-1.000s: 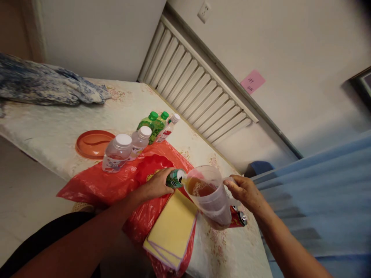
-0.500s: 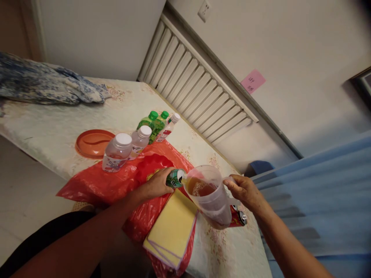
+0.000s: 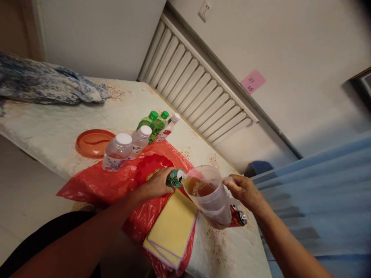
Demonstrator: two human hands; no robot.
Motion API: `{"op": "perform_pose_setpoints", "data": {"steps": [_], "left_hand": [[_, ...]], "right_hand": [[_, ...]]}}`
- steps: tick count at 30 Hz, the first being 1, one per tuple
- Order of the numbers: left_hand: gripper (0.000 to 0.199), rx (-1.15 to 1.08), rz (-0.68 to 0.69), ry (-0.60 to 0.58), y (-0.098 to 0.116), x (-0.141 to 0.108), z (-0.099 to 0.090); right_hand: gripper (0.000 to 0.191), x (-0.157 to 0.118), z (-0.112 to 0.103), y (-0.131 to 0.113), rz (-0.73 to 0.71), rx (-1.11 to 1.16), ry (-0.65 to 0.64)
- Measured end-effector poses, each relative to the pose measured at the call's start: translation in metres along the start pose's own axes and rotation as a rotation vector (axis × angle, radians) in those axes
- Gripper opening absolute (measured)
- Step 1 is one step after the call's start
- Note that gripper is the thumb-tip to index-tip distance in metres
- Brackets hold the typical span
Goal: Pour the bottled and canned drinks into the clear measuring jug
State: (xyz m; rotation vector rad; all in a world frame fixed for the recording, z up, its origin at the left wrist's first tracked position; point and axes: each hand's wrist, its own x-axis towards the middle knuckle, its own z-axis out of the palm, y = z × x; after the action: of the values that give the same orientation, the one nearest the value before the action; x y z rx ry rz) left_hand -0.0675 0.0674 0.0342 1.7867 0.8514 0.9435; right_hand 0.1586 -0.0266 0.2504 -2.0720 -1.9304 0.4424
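My left hand [image 3: 158, 183] is wrapped round a green drink can [image 3: 175, 178], tipped on its side with its mouth at the rim of a clear plastic pitcher [image 3: 213, 208]. A thin yellowish stream runs from the can into the pitcher, where brown, frothy liquid [image 3: 203, 188] shows. My right hand [image 3: 242, 190] grips the pitcher's handle, and the pitcher leans towards the can. Folded yellow cloths [image 3: 174, 226] lie below the can on a red plastic bag [image 3: 116, 189]. Behind the pitcher, red cans [image 3: 238, 218] are partly hidden.
White-capped jars [image 3: 117, 154], green-capped bottles [image 3: 150, 121] and a slim white-capped bottle [image 3: 168, 129] stand across the bag. Beside them lie an orange lid [image 3: 93, 143] and a red scalloped dish [image 3: 152, 164]. A radiator [image 3: 194, 81] lines the wall; a blue curtain [image 3: 333, 193] hangs at right.
Both hands, the can and the pitcher hold nearly the same positions. Liquid keeps running from the can into the pitcher.
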Motion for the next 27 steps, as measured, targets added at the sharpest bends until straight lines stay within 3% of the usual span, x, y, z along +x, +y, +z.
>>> {"op": "perform_pose_setpoints", "data": {"steps": [27], "left_hand": [[0.061,0.021,0.011,-0.002,-0.0009,-0.0009,0.0]], "right_hand": [[0.05,-0.0002,0.0006,0.0001,-0.001,-0.008,0.0]]}}
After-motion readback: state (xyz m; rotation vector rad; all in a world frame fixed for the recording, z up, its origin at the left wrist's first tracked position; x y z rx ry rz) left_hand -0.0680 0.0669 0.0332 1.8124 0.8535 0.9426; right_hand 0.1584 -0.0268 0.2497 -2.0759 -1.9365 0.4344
